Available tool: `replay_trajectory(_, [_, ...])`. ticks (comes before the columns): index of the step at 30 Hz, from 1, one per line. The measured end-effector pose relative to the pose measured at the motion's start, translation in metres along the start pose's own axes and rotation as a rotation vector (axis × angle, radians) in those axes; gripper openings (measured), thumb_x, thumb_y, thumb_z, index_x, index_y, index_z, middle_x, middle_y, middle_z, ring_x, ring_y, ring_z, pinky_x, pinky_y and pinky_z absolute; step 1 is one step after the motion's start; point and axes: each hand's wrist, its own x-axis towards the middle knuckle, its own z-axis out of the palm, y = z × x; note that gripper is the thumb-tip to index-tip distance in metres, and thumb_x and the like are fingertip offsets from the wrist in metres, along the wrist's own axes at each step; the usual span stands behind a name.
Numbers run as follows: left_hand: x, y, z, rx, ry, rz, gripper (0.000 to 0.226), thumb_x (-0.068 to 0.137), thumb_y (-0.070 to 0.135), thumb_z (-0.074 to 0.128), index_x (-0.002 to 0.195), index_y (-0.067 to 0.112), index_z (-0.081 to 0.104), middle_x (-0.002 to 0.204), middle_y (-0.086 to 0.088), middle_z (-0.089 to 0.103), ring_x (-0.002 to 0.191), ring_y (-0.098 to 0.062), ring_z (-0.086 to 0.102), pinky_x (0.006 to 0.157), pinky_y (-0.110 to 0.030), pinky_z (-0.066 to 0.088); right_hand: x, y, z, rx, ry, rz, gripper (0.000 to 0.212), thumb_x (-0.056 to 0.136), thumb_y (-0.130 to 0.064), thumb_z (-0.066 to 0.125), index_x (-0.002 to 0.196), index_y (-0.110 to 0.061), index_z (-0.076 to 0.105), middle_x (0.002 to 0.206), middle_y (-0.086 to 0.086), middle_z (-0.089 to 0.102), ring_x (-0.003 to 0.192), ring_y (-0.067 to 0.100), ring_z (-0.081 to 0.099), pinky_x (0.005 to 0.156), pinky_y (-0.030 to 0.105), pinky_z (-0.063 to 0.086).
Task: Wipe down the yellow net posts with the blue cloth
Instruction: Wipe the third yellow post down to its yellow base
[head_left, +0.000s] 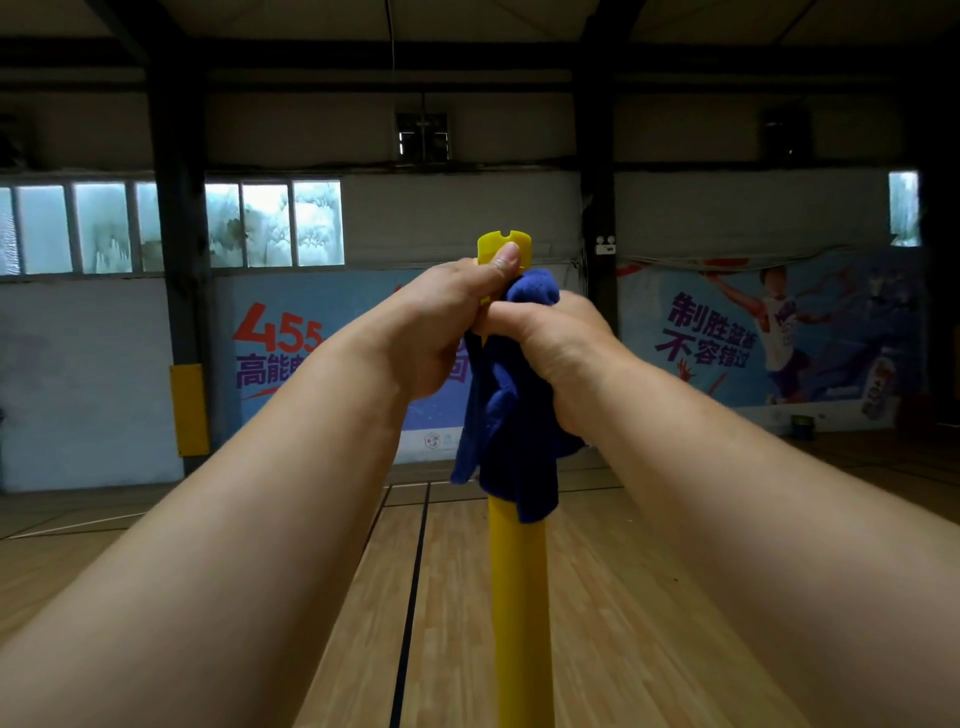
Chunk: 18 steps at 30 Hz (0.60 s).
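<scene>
Near the top of the yellow net post (519, 597), which rises upright from the wooden court floor (649, 597), both hands meet around the blue cloth (511, 441); the left hand (441, 332) curls round the post just under its notched cap, thumb laid up against the cap, while the right hand (556, 353) grips the cloth against the post's right side, fingers closed round it, loose folds hanging below both hands down the post

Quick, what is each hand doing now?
Left hand: grips the yellow post near its top.
Right hand: holds the blue cloth against the post.
</scene>
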Motion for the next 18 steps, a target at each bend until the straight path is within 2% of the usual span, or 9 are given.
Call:
replay_trajectory(3, [0.001,-0.002,-0.004,0.009,-0.001,-0.006,0.038,0.101,0.044,0.053,0.118,0.010,0.061,0.105,-0.009,0.066,0.103,-0.023,0.061,0.109,-0.042,0.042,-0.004,0.006,0.003,-0.037,0.004,-0.031,0.027,0.071,-0.014,0.081,0.097,-0.011,0.071,0.088,0.013,0.077,0.084,0.031,0.076,0.084,0.049,0.061])
replay_trajectory(5, [0.001,-0.003,-0.006,0.010,0.005,-0.012,0.041,0.100,0.044,0.053,0.117,0.008,0.061,0.107,-0.011,0.067,0.106,-0.026,0.062,0.112,-0.046,0.042,-0.008,0.016,0.003,-0.065,0.001,-0.070,0.020,0.076,-0.013,0.078,0.094,-0.012,0.071,0.082,0.008,0.077,0.077,0.023,0.076,0.076,0.042,0.061])
replay_trajectory(7, [0.002,-0.004,-0.008,0.013,0.026,-0.018,0.041,0.100,0.046,0.054,0.117,0.010,0.062,0.110,-0.011,0.069,0.109,-0.026,0.065,0.106,-0.046,0.048,-0.014,0.025,0.004,-0.077,-0.011,-0.080,0.017,0.078,-0.013,0.078,0.093,-0.016,0.070,0.077,0.001,0.076,0.070,0.014,0.074,0.066,0.032,0.056])
replay_trajectory(8, [0.002,-0.005,-0.010,0.016,0.032,-0.021,0.039,0.099,0.047,0.054,0.115,0.013,0.062,0.112,-0.009,0.069,0.108,-0.025,0.067,0.098,-0.043,0.053,-0.017,0.029,0.004,-0.080,-0.011,-0.073,0.018,0.079,-0.013,0.078,0.093,-0.018,0.069,0.076,-0.002,0.075,0.070,0.012,0.073,0.064,0.029,0.053])
replay_trajectory(10, [0.002,-0.006,-0.011,0.018,0.039,-0.033,0.034,0.098,0.049,0.055,0.112,0.019,0.060,0.112,-0.006,0.071,0.095,-0.018,0.073,0.075,-0.034,0.060,-0.024,0.039,0.004,-0.106,0.002,-0.059,0.022,0.079,-0.015,0.079,0.095,-0.023,0.066,0.083,-0.002,0.074,0.078,0.016,0.072,0.069,0.031,0.054])
replay_trajectory(12, [0.001,-0.007,-0.012,0.012,0.048,-0.037,0.037,0.098,0.050,0.054,0.116,0.018,0.060,0.112,-0.007,0.072,0.083,-0.013,0.076,0.062,-0.028,0.059,-0.032,0.049,0.005,-0.143,0.029,-0.043,0.033,0.077,-0.018,0.080,0.104,-0.023,0.063,0.095,0.001,0.072,0.090,0.021,0.069,0.082,0.040,0.056])
replay_trajectory(14, [0.000,-0.007,-0.010,0.044,0.052,-0.038,0.046,0.099,0.052,0.052,0.128,0.017,0.056,0.120,-0.007,0.070,0.092,-0.013,0.073,0.062,-0.028,0.056,-0.039,0.059,0.006,-0.162,0.058,-0.022,0.044,0.074,-0.020,0.082,0.112,-0.024,0.059,0.102,0.002,0.070,0.094,0.021,0.067,0.086,0.043,0.056])
replay_trajectory(16, [-0.001,-0.006,-0.009,0.073,0.046,-0.035,0.052,0.099,0.054,0.049,0.137,0.017,0.051,0.128,-0.007,0.067,0.107,-0.018,0.067,0.068,-0.030,0.050,-0.043,0.064,0.007,-0.183,0.082,-0.003,0.050,0.071,-0.022,0.083,0.113,-0.024,0.057,0.103,0.002,0.068,0.093,0.020,0.066,0.083,0.041,0.056])
replay_trajectory(18, [-0.001,-0.005,-0.009,0.077,0.050,-0.035,0.054,0.099,0.054,0.049,0.139,0.018,0.049,0.131,-0.007,0.065,0.112,-0.020,0.064,0.068,-0.031,0.049,-0.043,0.063,0.007,-0.185,0.111,0.006,0.054,0.068,-0.022,0.084,0.114,-0.025,0.056,0.103,0.001,0.067,0.092,0.020,0.065,0.081,0.041,0.056])
